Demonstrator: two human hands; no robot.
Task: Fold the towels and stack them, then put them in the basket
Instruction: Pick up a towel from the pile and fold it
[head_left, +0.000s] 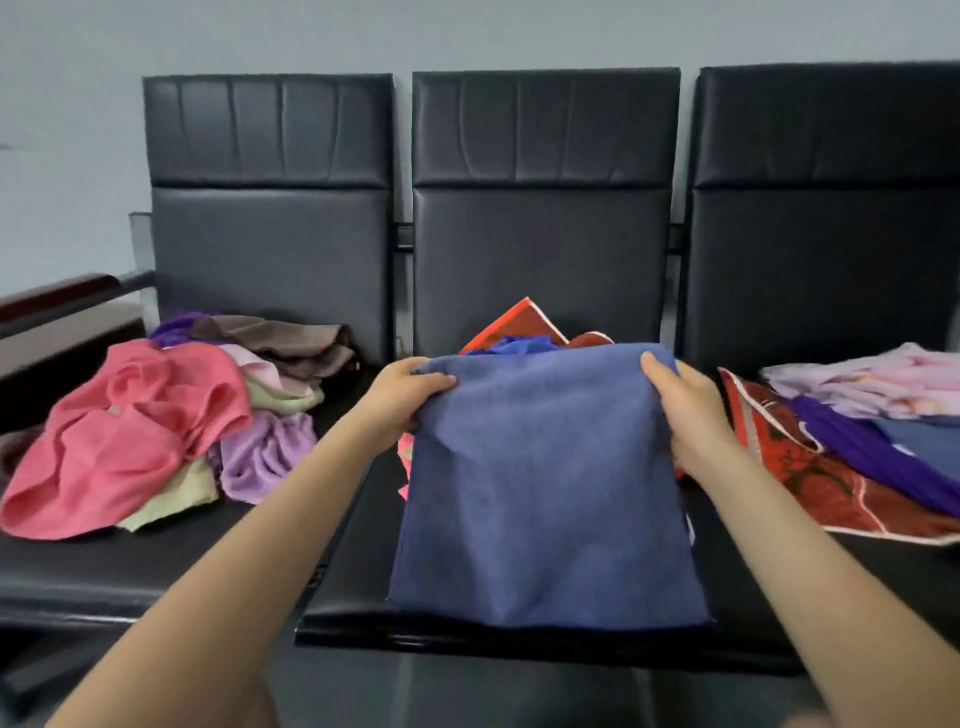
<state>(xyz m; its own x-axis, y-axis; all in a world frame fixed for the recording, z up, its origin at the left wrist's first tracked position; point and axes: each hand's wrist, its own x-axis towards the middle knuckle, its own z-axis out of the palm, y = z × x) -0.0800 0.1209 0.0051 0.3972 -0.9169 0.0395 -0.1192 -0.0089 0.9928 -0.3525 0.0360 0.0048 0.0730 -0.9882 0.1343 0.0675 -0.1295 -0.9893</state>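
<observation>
2 hands (410, 400) (685, 415) at blue towel's (545, 493) far corners

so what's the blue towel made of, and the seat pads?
Blue towel: looks like soft microfiber or terry, with a matte, fuzzy nap and no sheen. Seat pads: probably black faux leather or vinyl, smooth with a slight gloss, stitched panels and creases.
</observation>
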